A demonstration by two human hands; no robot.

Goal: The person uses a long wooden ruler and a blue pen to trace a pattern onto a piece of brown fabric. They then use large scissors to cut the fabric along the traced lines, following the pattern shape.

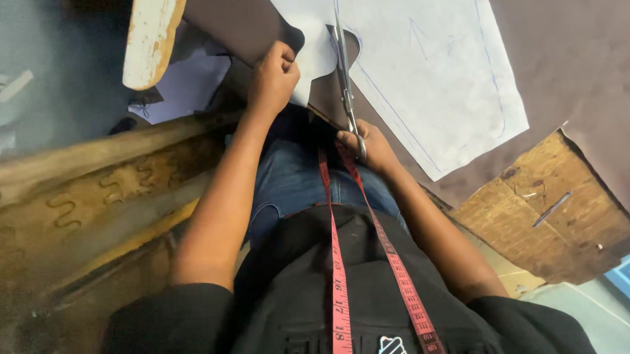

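Note:
My right hand (366, 144) grips the handles of long metal scissors (343, 71), whose blades run up into a white paper pattern (429, 61) marked with blue pen lines. The pattern lies on brown fabric (576, 56) spread over the table. My left hand (273, 77) is closed on the cut edge of the paper and fabric, left of the blades. A red measuring tape (335, 267) hangs from my neck down over my black shirt and blue jeans.
A worn wooden tabletop (539, 211) shows at the right where the fabric ends, with a pen (552, 208) lying on it. A carved wooden bench (85, 206) sits at the left. A pale painted wooden board (149, 36) leans at the top left.

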